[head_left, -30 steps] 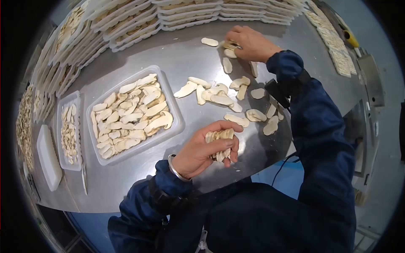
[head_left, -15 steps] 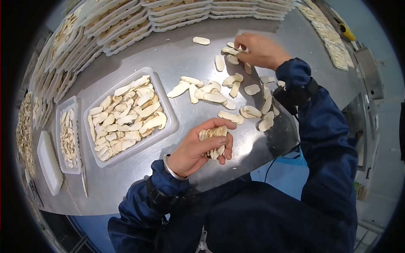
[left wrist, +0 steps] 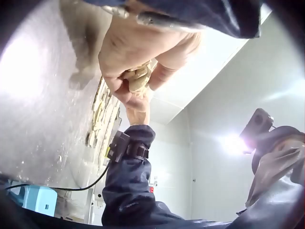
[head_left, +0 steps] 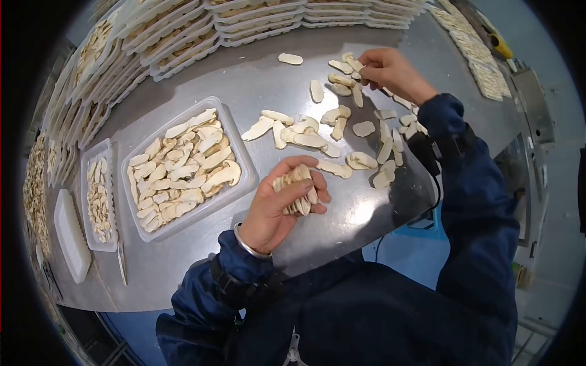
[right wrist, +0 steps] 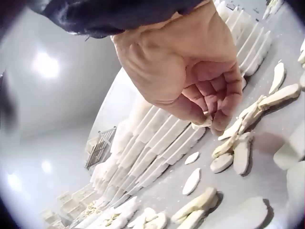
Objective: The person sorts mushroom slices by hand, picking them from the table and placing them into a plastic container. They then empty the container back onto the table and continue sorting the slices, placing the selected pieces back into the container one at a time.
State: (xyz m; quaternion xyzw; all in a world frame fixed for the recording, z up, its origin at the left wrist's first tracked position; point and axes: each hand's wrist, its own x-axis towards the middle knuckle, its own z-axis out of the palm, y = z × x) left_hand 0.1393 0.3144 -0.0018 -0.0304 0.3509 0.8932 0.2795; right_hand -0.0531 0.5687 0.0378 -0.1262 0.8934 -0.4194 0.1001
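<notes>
My left hand (head_left: 287,195) grips a stacked bunch of pale mushroom slices (head_left: 297,189) just above the steel table (head_left: 262,79), near its front edge; the same bunch of slices (left wrist: 136,78) shows in the left wrist view. My right hand (head_left: 375,67) is at the far side of a scatter of loose slices (head_left: 311,137) and pinches one slice (right wrist: 204,123) between thumb and fingertips. A clear plastic tray (head_left: 241,152) filled with slices sits left of the left hand.
Stacks of filled trays (head_left: 183,30) line the table's back edge and left side. A narrow tray of smaller pieces (head_left: 97,195) and a white lid (head_left: 70,232) lie at the far left. Rows of slices (head_left: 476,55) run along the right rear.
My right hand has drawn back toward me and to the right, lifting a slice off the table. My left hand has risen slightly toward the loose slices, still holding its bunch.
</notes>
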